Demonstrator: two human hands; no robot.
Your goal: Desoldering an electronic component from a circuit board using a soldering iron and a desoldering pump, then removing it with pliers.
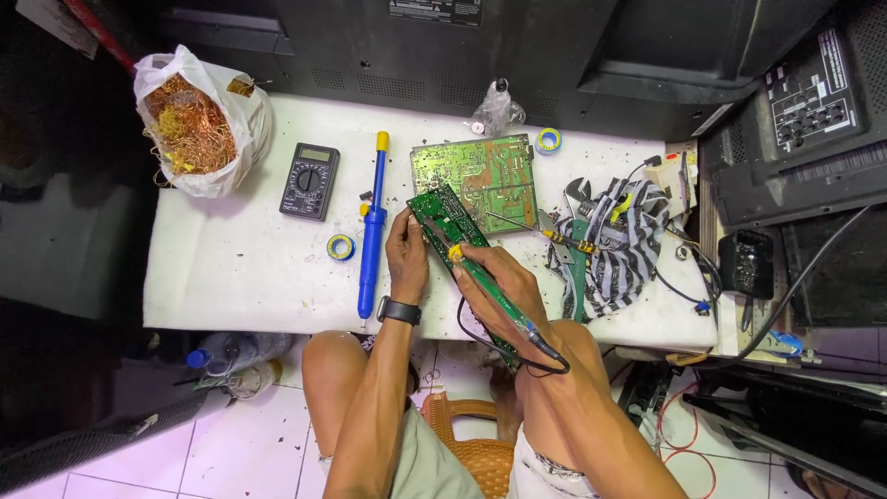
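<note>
Item: narrow green circuit board point(442, 217), held above the white table point(240, 268), near its front edge. Left hand point(407, 254) clamped on its far end; right hand point(488, 277) closed around a soldering iron point(504, 300) lying along it. Long axis runs far-left to near-right (far end toward the larger board point(480, 171)). Risk: iron tip slipping onto fingers, bridging joints; trailing cord snagging.

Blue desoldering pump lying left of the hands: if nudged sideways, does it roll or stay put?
The blue desoldering pump is a long round tube lying flat on the white table, so it would probably roll. It looks rigid, and likely light, being apparently plastic. Its yellow knob end might skew the roll.
</note>
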